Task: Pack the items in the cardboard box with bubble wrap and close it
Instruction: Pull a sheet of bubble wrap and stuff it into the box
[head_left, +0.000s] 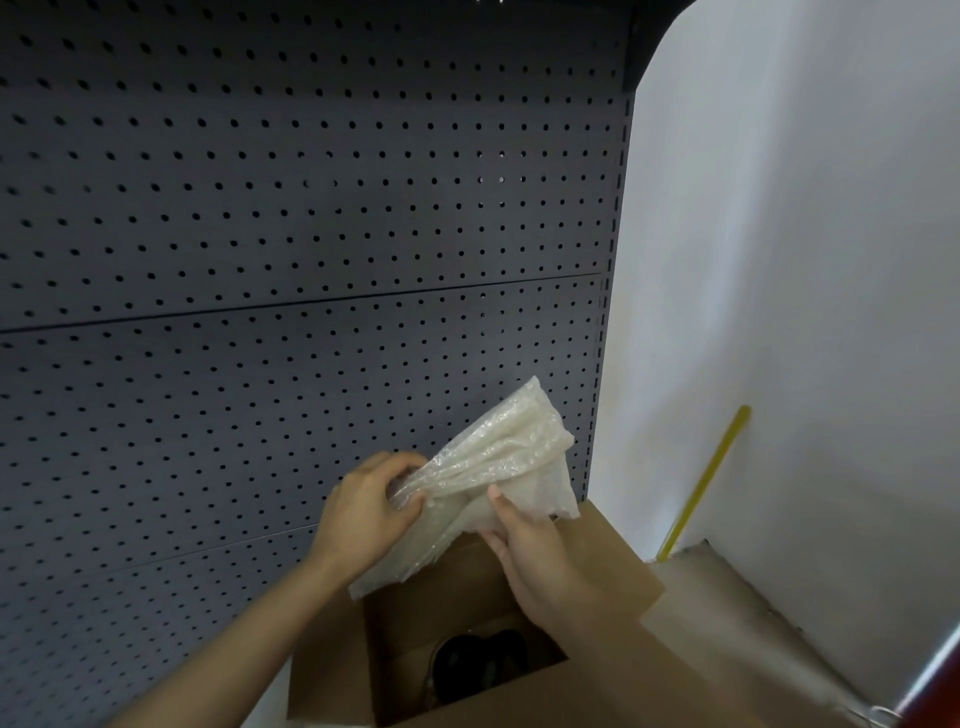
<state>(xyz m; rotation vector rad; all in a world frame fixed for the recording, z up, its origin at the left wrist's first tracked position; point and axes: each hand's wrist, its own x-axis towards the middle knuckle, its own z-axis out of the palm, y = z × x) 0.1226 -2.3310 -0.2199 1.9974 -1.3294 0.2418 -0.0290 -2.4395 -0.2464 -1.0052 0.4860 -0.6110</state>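
A crumpled sheet of translucent bubble wrap (498, 467) is held up in the air above an open cardboard box (608, 691). My left hand (366, 512) grips the wrap's left end, fingers curled round it. My right hand (530, 551) pinches its lower right part from below. Inside the box, at the bottom, lies a dark round item (480, 662), partly hidden by the box wall. The box flaps stand open, one flap (613, 551) rising behind my right hand.
A dark grey pegboard panel (311, 234) fills the back and left. A white wall (805, 260) is on the right, with a yellow rod (706, 480) leaning against it. Brown paper (737, 613) lies right of the box.
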